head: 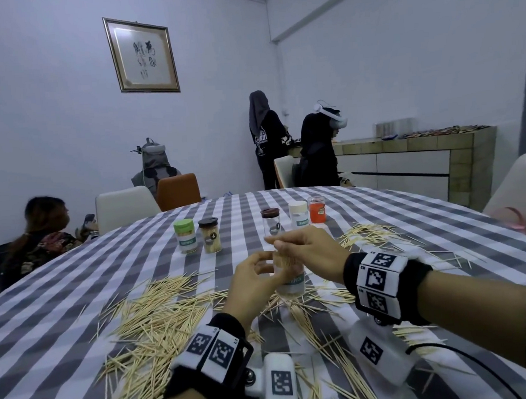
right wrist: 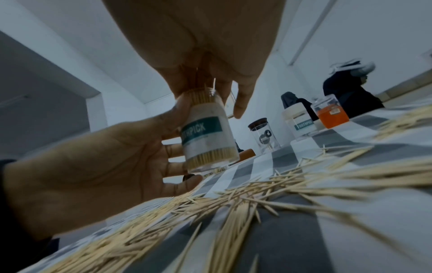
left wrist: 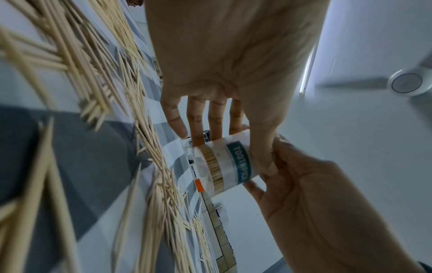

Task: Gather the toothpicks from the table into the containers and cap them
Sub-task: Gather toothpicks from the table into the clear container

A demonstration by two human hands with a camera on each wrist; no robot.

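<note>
Pale walls, framed picture — tiled sideboard right

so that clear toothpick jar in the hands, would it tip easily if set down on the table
Probably yes: the jar is tall and narrow, and loose toothpicks litter the cloth beneath it. It's uncapped, so a tip would likely spill. The left hand steadying it seems wise.

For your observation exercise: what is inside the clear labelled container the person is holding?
Upright toothpicks fill the container, showing above and below its label. The left hand holds it; the right hand covers its mouth, hiding the top.
</note>
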